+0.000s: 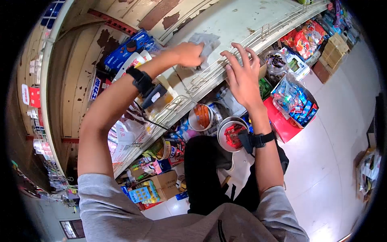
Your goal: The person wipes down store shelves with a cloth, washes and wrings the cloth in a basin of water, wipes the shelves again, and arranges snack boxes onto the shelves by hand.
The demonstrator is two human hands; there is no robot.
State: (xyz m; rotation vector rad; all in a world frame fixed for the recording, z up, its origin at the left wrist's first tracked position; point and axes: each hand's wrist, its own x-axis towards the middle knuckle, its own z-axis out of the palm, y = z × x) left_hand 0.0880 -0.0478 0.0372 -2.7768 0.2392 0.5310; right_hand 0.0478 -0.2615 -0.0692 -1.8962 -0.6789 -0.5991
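The left hand (pixel 190 55) clenches a crumpled grey cloth (pixel 206 42) against the shelf (pixel 225 20), at twelve o'clock, probably bunched so it stays under the fingers. Between four and five o'clock of it, the right hand (pixel 244 78) is empty, fingers spread by the wire rail (pixel 201 80), perhaps for balance; contact is unclear. The rail likely stops goods sliding off. Blue packs (pixel 123 54) lie at nine o'clock of the cloth.
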